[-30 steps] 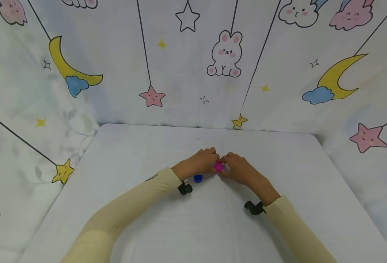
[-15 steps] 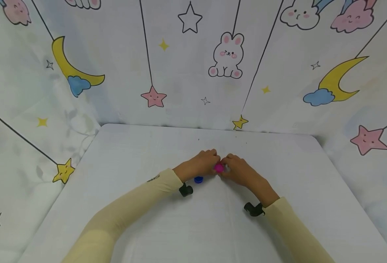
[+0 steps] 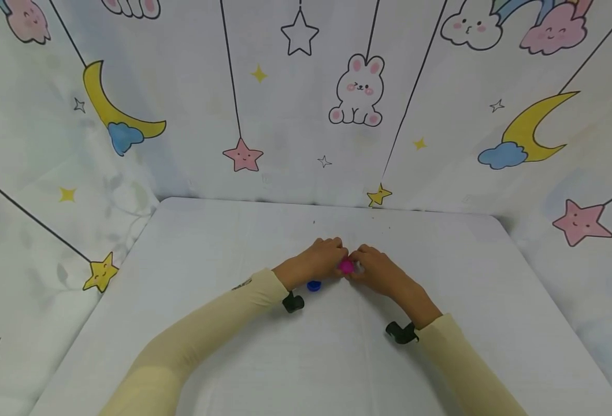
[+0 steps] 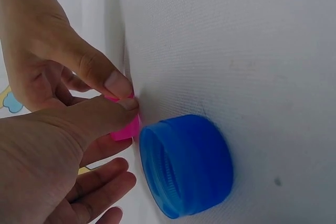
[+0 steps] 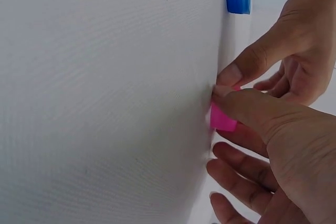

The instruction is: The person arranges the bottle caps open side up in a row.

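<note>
Both hands meet over a small pink bottle cap on the white table. My left hand pinches it from the left between thumb and fingers. From the other side my right hand pinches the same cap, its thumb close to the left thumb. In the left wrist view the pink cap is mostly covered by the fingers. A larger blue bottle cap lies just below the left hand, untouched. Its hollow, ridged inside shows in the left wrist view, where the blue cap looks close to the camera.
White cloth covers the table. Behind it hangs a printed curtain with moons, stars and a rabbit. Black wrist cameras, a left one and a right one, sit under the wrists near the tabletop.
Both hands stay on the pink cap with hardly any movement. The head view has shifted slightly, and the blue cap lies in the same place.
</note>
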A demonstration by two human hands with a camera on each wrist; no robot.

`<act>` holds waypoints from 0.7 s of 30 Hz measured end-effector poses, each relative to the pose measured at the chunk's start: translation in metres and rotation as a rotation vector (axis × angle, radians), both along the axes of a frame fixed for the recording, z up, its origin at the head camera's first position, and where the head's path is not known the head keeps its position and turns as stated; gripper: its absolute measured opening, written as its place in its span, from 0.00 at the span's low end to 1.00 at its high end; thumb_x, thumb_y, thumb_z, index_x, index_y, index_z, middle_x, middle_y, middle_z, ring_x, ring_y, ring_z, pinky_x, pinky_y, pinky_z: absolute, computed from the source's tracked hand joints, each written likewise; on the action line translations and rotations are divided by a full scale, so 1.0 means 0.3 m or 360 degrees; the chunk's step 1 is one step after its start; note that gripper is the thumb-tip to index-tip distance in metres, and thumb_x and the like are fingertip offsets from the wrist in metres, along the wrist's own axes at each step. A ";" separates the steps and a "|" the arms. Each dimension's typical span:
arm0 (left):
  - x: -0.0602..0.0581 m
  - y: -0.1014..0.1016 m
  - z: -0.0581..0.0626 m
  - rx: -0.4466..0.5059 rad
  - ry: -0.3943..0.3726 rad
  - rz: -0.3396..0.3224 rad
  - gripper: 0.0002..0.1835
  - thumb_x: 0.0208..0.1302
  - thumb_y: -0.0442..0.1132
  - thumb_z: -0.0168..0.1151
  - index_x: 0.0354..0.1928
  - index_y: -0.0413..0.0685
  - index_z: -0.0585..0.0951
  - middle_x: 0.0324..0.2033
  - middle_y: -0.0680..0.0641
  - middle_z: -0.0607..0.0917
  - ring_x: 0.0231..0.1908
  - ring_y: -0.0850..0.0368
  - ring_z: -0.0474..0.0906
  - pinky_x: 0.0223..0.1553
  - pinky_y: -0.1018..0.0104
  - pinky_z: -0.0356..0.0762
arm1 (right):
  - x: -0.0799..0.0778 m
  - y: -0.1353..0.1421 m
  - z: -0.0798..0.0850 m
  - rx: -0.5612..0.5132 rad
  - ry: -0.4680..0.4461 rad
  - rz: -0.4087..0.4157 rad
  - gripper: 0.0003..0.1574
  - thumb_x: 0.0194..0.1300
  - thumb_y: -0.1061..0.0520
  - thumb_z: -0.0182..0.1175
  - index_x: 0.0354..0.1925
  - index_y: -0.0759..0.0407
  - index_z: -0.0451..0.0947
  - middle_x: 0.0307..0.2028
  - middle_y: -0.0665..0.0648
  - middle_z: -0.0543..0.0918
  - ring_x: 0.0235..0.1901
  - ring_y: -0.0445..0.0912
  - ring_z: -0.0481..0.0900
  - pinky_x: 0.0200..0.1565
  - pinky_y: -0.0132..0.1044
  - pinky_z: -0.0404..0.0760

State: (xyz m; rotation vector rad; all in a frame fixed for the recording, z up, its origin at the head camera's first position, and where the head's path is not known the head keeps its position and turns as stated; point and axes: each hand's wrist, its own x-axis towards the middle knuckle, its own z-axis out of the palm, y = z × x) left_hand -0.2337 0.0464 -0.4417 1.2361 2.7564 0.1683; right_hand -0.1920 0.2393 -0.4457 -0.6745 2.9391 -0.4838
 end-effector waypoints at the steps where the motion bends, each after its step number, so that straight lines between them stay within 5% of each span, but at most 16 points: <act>1: 0.000 0.000 -0.001 0.0000 0.0004 -0.0002 0.21 0.70 0.55 0.71 0.56 0.51 0.84 0.52 0.49 0.81 0.49 0.56 0.78 0.50 0.61 0.73 | -0.002 0.001 -0.002 -0.0001 -0.0004 -0.0001 0.21 0.68 0.53 0.73 0.55 0.63 0.85 0.50 0.58 0.84 0.53 0.54 0.82 0.58 0.57 0.81; 15: 0.016 -0.023 0.000 0.0075 0.0124 -0.0037 0.25 0.71 0.53 0.71 0.64 0.53 0.78 0.60 0.48 0.77 0.58 0.54 0.77 0.59 0.57 0.73 | -0.005 0.010 0.031 -0.0048 -0.0103 0.0017 0.24 0.69 0.54 0.72 0.57 0.66 0.82 0.51 0.59 0.82 0.52 0.52 0.82 0.60 0.50 0.83; 21: 0.036 -0.050 0.011 0.0140 0.0170 -0.0066 0.20 0.71 0.50 0.72 0.60 0.57 0.80 0.59 0.48 0.77 0.58 0.54 0.78 0.62 0.55 0.73 | -0.003 0.015 0.039 -0.0110 -0.0146 0.0002 0.18 0.71 0.51 0.70 0.51 0.62 0.84 0.56 0.61 0.79 0.53 0.53 0.81 0.59 0.51 0.82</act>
